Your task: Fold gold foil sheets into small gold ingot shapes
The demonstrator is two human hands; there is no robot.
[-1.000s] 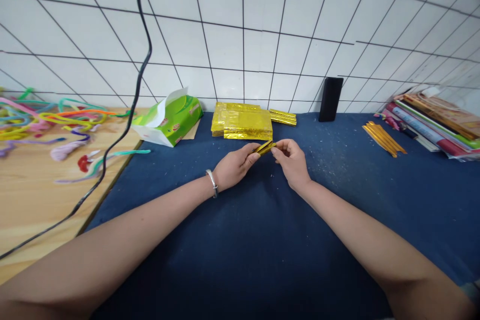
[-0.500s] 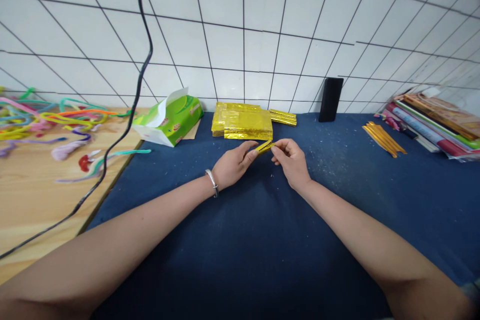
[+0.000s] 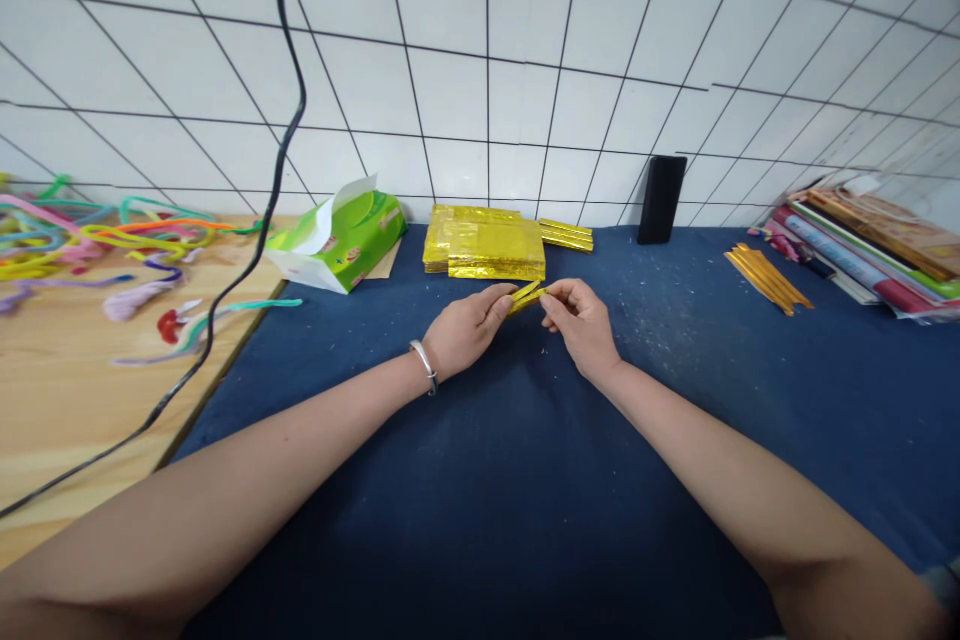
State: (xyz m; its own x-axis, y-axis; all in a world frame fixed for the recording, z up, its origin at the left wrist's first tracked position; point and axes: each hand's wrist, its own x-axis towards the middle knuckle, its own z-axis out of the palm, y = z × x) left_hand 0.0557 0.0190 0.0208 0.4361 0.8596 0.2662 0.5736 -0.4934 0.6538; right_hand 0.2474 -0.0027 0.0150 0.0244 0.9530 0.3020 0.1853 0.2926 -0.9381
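Observation:
A small folded strip of gold foil (image 3: 527,297) is held between my two hands, above the dark blue cloth (image 3: 480,480). My left hand (image 3: 466,325), with a silver bangle at the wrist, pinches its left part between thumb and fingers. At its right end, the thumb and index finger of my right hand (image 3: 582,323) are closed on the foil. Just behind the hands lies a stack of gold foil sheets (image 3: 487,242), with several narrow gold strips (image 3: 567,235) at its right side.
A green tissue pack (image 3: 352,238) sits at the back left. Colourful fuzzy stems (image 3: 150,233) lie on the wooden table, crossed by a black cable (image 3: 279,160). Rightward are a black phone (image 3: 662,200), orange-gold strips (image 3: 769,278) and piled books (image 3: 874,250).
The foil between my hands has shifted slightly, its open ends now lying at a different angle. My hands have barely moved.

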